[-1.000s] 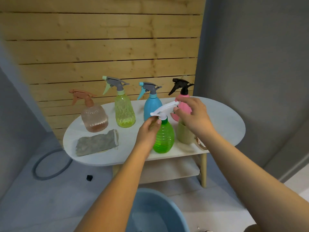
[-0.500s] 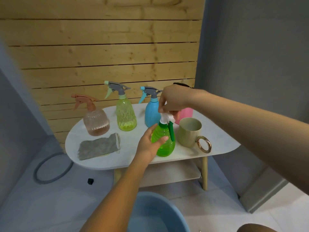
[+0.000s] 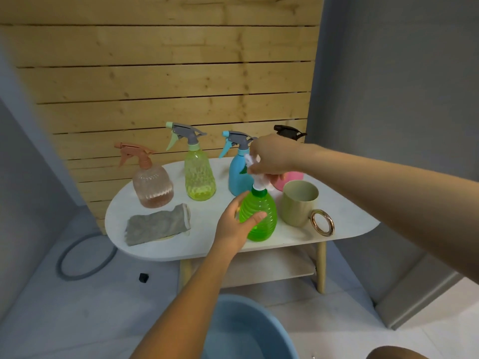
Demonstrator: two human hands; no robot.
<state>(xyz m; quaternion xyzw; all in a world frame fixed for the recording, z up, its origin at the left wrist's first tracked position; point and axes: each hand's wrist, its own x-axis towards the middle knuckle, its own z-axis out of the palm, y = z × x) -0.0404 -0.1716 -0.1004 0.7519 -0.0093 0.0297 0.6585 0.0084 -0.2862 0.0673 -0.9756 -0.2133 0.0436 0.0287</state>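
- The green spray bottle (image 3: 259, 216) is stood upright on the white table (image 3: 350, 216), just to the left of the beige mug (image 3: 298, 203); whether bottle and mug touch cannot be told
- The bottle's ribbed body is gripped by the left hand (image 3: 237, 224), on the side turned away from the mug; the thumb is laid across the near face and the fingers are curled round the far side
- The white spray head (image 3: 260, 180), above the bottle's neck and up-left of the mug's rim, is clasped from above by the right hand (image 3: 272, 156), with the fingers curled round it; the head is blurred and partly hidden, so whether it is seated on the neck cannot be told
- A pink bottle (image 3: 291, 178) with a black trigger is seen directly behind the mug, mostly covered by the right hand
- Further left of the mug, along the back of the table, a blue bottle (image 3: 239, 177), a yellow-green bottle (image 3: 199, 174) and a peach bottle (image 3: 153, 185) are lined up in that order
- A grey cloth (image 3: 158, 224) is laid flat well to the left of the mug, in front of the peach bottle
- A blue basin (image 3: 246, 330) is set on the floor, well below the mug and nearer the camera
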